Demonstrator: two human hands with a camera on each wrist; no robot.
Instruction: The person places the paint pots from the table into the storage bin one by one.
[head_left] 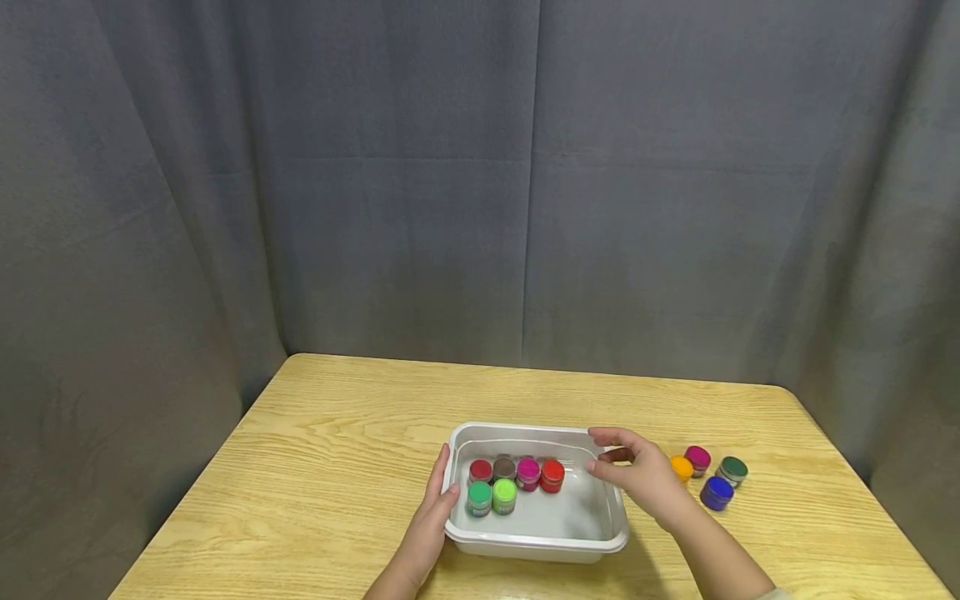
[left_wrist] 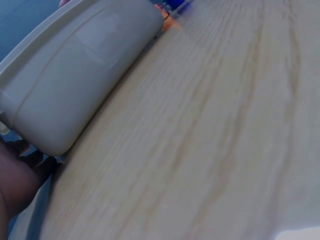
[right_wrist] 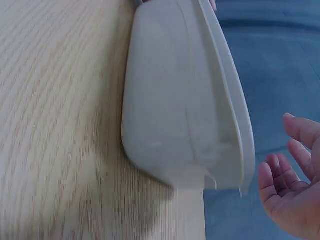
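The right hand (right_wrist: pixel 295 207), its fingers loosely bent and holding nothing, is just beside the rim of a white plastic tub (right_wrist: pixel 175 95), not touching it. The tub's outer wall faces the camera above a wood-grain tabletop (right_wrist: pixel 55 120); blue-looking fabric (right_wrist: pixel 280 60) fills the background.

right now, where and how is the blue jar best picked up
Probably by the sides of its round top, pinched between thumb and fingers from above and the near side: the blue jar appears upright with its near side unobstructed, while the dark green jar stands close behind it.
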